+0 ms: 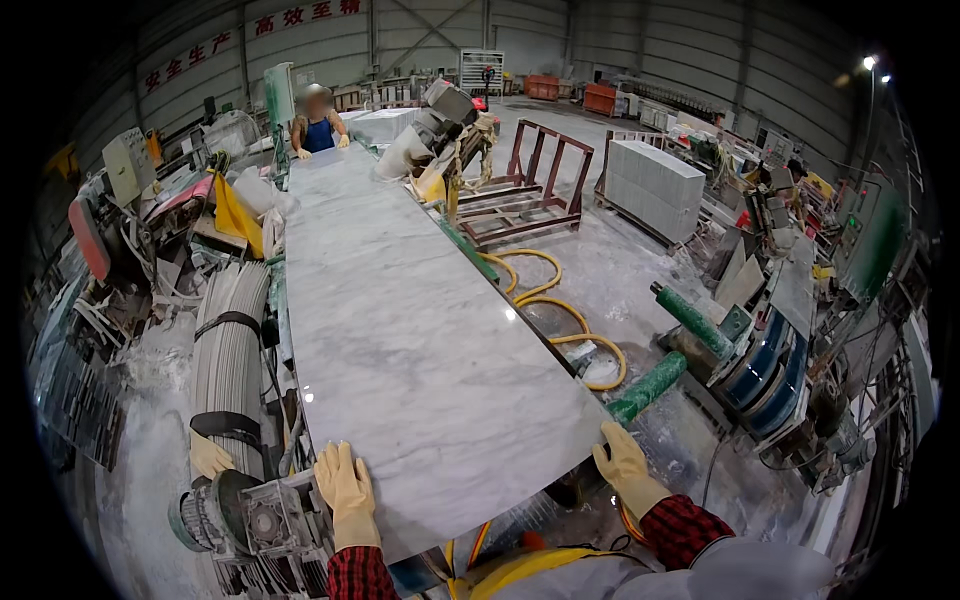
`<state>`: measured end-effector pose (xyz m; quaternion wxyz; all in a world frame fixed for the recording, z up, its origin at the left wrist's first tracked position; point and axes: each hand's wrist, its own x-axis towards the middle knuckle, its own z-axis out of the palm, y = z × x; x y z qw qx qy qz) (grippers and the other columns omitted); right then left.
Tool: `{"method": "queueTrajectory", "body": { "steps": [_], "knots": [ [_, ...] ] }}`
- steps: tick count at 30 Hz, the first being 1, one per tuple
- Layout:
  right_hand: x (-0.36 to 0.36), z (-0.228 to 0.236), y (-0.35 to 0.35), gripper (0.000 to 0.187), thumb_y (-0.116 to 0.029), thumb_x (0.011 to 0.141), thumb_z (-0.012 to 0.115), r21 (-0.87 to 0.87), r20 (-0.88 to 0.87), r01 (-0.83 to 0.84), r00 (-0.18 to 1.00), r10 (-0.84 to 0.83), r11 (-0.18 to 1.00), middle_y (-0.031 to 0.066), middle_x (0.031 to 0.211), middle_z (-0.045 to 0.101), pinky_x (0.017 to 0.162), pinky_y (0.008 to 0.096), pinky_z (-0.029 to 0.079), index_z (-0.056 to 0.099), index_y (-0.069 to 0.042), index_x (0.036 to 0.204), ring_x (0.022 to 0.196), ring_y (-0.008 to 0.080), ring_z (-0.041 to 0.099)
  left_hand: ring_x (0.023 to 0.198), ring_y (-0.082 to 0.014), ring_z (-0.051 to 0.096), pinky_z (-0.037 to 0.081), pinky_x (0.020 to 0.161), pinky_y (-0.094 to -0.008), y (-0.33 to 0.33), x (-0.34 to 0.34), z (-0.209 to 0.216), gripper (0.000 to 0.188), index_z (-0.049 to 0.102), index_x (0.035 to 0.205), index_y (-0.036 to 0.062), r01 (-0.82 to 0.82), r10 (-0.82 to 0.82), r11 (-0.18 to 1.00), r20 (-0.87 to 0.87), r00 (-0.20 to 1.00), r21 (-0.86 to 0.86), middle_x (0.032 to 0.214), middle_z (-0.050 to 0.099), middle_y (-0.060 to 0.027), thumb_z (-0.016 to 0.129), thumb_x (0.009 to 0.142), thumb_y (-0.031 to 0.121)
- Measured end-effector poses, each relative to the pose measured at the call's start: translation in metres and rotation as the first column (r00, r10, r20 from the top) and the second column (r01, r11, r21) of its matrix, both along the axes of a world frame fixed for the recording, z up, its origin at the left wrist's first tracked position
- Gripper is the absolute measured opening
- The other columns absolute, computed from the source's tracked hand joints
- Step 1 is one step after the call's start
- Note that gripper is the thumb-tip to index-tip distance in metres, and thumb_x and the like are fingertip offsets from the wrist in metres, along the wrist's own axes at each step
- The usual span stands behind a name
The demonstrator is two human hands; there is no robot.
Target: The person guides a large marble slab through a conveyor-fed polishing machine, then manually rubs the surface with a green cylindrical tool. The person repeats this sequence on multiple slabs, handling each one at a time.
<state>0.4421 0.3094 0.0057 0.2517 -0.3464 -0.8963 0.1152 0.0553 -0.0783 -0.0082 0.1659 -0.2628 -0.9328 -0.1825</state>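
Observation:
A long white marble slab (430, 330) with grey veins stretches away from me, its near end between my hands. My left hand (346, 490), in a cream rubber glove, lies at the slab's near left edge with its fingers stretched out. At the near right corner, my right hand (627, 468), gloved the same way, has its fingers bent against the edge of the slab; the fingertips are partly hidden. Red and black checked sleeves (684, 532) cover my forearms. At the far end, a person in a blue apron (320, 136) has gloved hands by the slab.
Left of the slab are a strapped ribbed grey bundle (228, 365), an electric motor (205, 512) and a loose glove (210, 455). To the right, a yellow hose (590, 325) loops over the wet floor near green rollers (648, 388). Beyond stand a metal rack (548, 175) and stacked slabs (655, 190).

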Motion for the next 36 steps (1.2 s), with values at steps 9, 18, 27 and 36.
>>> {"method": "queueTrajectory", "body": {
  "steps": [9, 18, 27, 36],
  "knots": [
    [0.031, -0.021, -0.036, 0.052, -0.022, 0.102, 0.074, -0.550, -0.280, -0.041, 0.950, -0.138, 0.834, 0.0181, 0.129, 0.075, 0.101, 0.0360, 0.055, 0.063, 0.003, 0.146, 0.115, 0.0259, 0.072, 0.143, -0.0409, 0.048, 0.034, 0.122, -0.0576, 0.007, 0.005, 0.007, 0.047, 0.060, 0.145, 0.0087, 0.000, 0.000, 1.000, -0.002, 1.000, -0.031, 0.153, 0.056, -0.0188, 0.064, 0.102, 0.029],
    [-0.030, 0.020, -0.107, 0.057, -0.035, 0.112, 0.058, -0.483, 0.511, -0.546, 0.459, 0.727, 0.684, 0.0072, 0.147, 0.063, 0.118, 0.0363, 0.039, 0.046, -0.005, 0.159, 0.131, 0.0164, 0.063, 0.152, -0.0406, 0.044, 0.029, 0.127, -0.0582, -0.015, 0.043, 0.012, 0.053, 0.054, 0.154, 0.0132, -0.028, 0.042, 0.989, 0.092, 0.995, -0.142, 0.163, 0.051, -0.0193, 0.059, 0.106, 0.036],
    [-0.077, -0.006, -0.145, 0.051, -0.031, 0.114, 0.061, -0.885, -0.122, -0.314, 0.869, -0.480, -0.343, 0.0260, 0.142, 0.057, 0.114, 0.0490, 0.058, 0.043, 0.004, 0.148, 0.130, 0.0367, 0.065, 0.155, -0.0452, 0.041, 0.032, 0.128, -0.0548, -0.060, 0.106, 0.015, 0.056, 0.054, 0.157, 0.0115, 0.075, -0.066, 0.996, 0.192, 0.979, -0.043, 0.166, 0.047, -0.0218, 0.063, 0.106, 0.034],
    [-0.033, -0.011, -0.151, 0.066, -0.034, 0.114, 0.060, -0.897, 0.025, -0.173, 0.899, -0.438, -0.408, 0.0328, 0.153, 0.050, 0.117, 0.0482, 0.055, 0.036, 0.013, 0.154, 0.140, 0.0427, 0.058, 0.154, -0.0450, 0.039, 0.026, 0.129, -0.0579, -0.079, 0.159, 0.031, 0.059, 0.051, 0.157, 0.0086, 0.103, -0.080, 0.992, 0.256, 0.963, -0.077, 0.165, 0.047, -0.0243, 0.061, 0.104, 0.034]
  ]
}}
